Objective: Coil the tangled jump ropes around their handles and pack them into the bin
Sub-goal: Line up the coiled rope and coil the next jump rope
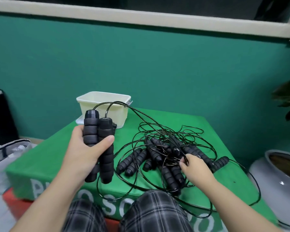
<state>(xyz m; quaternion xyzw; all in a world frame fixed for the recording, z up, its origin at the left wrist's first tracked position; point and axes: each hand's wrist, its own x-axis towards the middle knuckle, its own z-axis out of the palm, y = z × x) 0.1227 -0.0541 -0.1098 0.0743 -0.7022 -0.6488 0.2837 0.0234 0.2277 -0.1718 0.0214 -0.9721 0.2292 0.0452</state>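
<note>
My left hand (84, 148) grips a pair of black foam jump rope handles (99, 144) side by side and upright above the green mat (60, 158). Their thin black cord (124, 104) arcs from the handle tops over to a tangled pile of ropes and several more black handles (159, 156) lying on the mat. My right hand (193, 168) reaches into that pile and pinches black cord strands at its right side. The cream plastic bin (105, 104) stands at the mat's far left corner, just behind the held handles.
A grey ceramic pot (278, 178) stands right of the mat, with a plant (288, 99) behind it. A grey bag (7, 158) and a black object (0, 114) lie on the left. Green wall behind. My plaid-clad knees (141, 215) press against the mat's front edge.
</note>
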